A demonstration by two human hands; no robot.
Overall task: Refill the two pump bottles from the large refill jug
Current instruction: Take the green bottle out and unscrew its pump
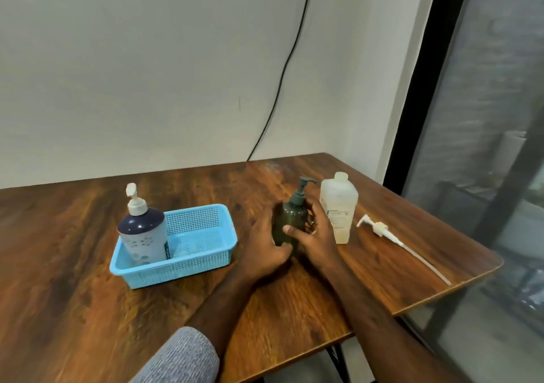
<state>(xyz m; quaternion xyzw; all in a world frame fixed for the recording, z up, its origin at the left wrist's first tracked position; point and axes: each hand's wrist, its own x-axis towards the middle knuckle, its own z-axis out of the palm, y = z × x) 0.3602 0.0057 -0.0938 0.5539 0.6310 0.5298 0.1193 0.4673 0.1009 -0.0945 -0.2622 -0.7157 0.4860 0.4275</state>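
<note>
- You hold the dark green pump bottle (pixel 287 220) upright on the tabletop (pixel 88 279), just left of the refill jug (pixel 338 206), with your left hand (pixel 265 244) and right hand (pixel 315 235) wrapped round its body, the fingers curled against the plastic.
- Its long axis runs vertical; the pump spout (pixel 307 180) points right, toward the jug's capped neck.
- Risk 1: with the jug this close, a twist to unscrew the pump could knock it over.
- Risk 2: soap on the plastic would let the bottle turn in your grip instead of the collar.
- The 2nd pump bottle (pixel 142 229), navy and white, stands upright in the blue basket (pixel 203 262), well apart, its nozzle tilted up and back.
- A loose white pump (pixel 379 229) lies flat beside the jug, its tube running toward the tabletop's right edge; a sweeping arm could roll it off.
</note>
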